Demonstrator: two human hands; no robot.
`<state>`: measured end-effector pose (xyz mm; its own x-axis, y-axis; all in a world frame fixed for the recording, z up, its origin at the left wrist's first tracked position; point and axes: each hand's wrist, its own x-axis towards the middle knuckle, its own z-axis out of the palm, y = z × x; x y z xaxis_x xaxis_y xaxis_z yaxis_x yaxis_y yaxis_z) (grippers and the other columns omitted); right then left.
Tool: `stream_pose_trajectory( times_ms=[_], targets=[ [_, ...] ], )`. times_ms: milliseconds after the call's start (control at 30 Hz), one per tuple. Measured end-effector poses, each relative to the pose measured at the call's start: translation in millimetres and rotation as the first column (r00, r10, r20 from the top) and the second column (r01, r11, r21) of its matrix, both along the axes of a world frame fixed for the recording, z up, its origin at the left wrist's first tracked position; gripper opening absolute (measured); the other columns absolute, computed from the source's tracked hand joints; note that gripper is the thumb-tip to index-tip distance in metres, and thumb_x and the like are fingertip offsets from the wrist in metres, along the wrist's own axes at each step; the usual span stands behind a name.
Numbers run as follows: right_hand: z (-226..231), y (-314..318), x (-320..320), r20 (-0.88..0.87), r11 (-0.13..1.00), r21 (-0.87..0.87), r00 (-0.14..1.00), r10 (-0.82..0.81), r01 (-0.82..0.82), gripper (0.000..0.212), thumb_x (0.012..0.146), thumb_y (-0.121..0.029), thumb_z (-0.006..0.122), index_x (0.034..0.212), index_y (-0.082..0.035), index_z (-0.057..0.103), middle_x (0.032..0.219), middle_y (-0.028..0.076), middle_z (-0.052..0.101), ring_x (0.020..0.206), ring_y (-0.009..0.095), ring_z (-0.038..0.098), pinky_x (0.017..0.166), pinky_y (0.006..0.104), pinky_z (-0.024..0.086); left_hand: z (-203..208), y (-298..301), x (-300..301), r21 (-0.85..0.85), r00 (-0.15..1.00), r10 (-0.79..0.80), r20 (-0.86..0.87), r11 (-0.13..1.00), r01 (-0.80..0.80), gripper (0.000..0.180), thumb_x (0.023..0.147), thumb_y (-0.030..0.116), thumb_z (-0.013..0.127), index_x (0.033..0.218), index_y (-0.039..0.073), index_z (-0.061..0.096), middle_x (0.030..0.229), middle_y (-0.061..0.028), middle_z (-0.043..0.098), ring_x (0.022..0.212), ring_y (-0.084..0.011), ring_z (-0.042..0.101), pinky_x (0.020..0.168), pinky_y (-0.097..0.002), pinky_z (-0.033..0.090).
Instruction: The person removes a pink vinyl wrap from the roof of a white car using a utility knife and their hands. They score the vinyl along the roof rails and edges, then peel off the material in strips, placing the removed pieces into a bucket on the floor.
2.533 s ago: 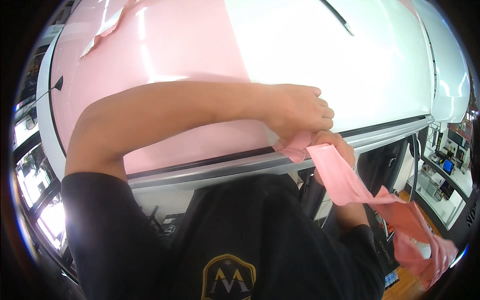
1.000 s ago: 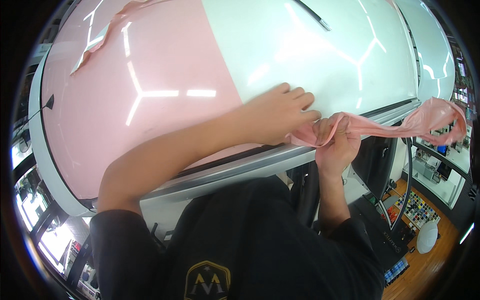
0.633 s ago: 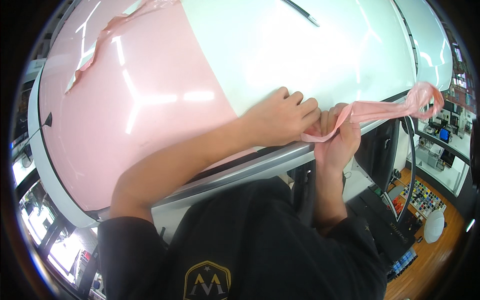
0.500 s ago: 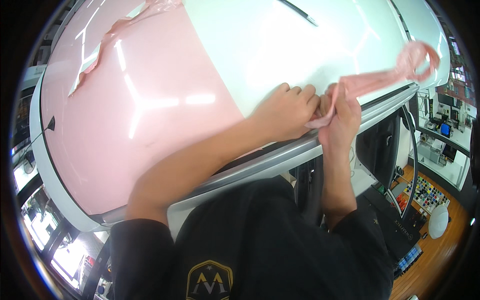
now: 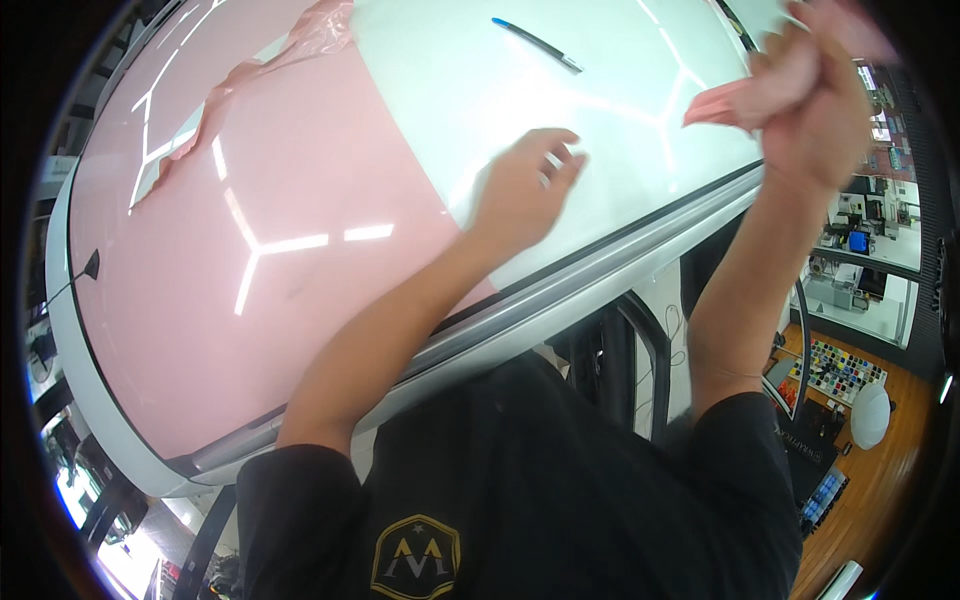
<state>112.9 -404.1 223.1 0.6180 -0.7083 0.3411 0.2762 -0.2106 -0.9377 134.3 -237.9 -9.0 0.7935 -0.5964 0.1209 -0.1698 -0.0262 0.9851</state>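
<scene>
Pink film strip (image 5: 718,105), bunched in right hand (image 5: 815,115), glossy roof (image 5: 430,105)

From my remote seat I see bright light: branching strip reflections (image 5: 290,243) glare on the roof (image 5: 400,170) left of the left hand (image 5: 525,190) and beyond it, where the white washes nearly flat. Blur smears the right hand (image 5: 815,130) (the left, only slightly), while far outward from both, edges bow into black corners.
</scene>
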Motion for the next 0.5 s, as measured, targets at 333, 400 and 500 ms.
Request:
stream_pose_trajectory(
  times_ms=[333,400,500],
  targets=[
    [-134.7,36.2,-32.0,-0.548,0.703,-0.071,0.616,0.565,-0.708,0.020,0.096,-0.007,0.064,0.115,-0.001,0.066,0.114,0.012,0.070,0.106,0.025,0.068,0.085,0.0379,0.056,16.9,75.3,79.2,-0.516,0.814,-0.203,-0.544,0.846,-0.134,0.047,0.111,0.041,0.043,0.132,-0.001,0.050,0.099,-0.0127,0.066,0.065,-0.0200,0.065,0.054,-0.0293,0.055],
    [-144.7,8.4,-42.6,-0.720,0.704,-0.342,0.655,0.229,-0.622,0.013,0.094,-0.006,0.070,0.106,-0.002,0.069,0.101,0.005,0.070,0.093,0.014,0.066,0.078,0.0329,0.054,-9.6,87.5,104.1,-0.727,0.672,-0.493,-0.552,0.679,-0.099,0.042,0.112,0.038,0.042,0.125,-0.001,0.053,0.082,-0.0076,0.062,0.042,-0.0117,0.051,0.038,-0.0233,0.045],
    [-174.9,11.9,-68.5,-0.808,0.650,-0.257,0.528,0.261,-0.715,0.010,0.090,-0.008,0.073,0.098,-0.002,0.071,0.093,0.010,0.069,0.084,0.024,0.067,0.073,0.0331,0.054,-3.0,83.9,100.2,-0.836,0.469,-0.744,-0.476,0.548,0.019,0.042,0.112,0.037,0.039,0.125,-0.001,0.053,0.074,-0.0046,0.055,0.035,-0.0067,0.034,0.030,-0.0203,0.033]
  ],
)
